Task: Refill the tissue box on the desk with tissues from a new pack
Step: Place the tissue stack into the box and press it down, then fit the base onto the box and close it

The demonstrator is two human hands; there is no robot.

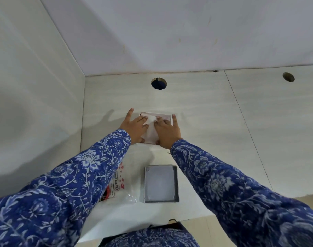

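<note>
Both hands, left hand (134,130) and right hand (167,133), fingers spread flat, press tissues (151,130) into the tissue box (165,116); lid (161,184) still off.

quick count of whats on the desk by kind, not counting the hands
Square pinkish tissue box with white tissues being pressed in: 1
Grey square lid or tray, lying open side up: 1
Clear plastic pack wrapper with red print: 1
Round cable holes in the desk: 2
Total: 5

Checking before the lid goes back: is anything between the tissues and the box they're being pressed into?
Nothing visible. Both the left hand and right hand press flat on the tissues, already sitting in the open tissue box. The grey lid lies apart, nearer the person.
</note>
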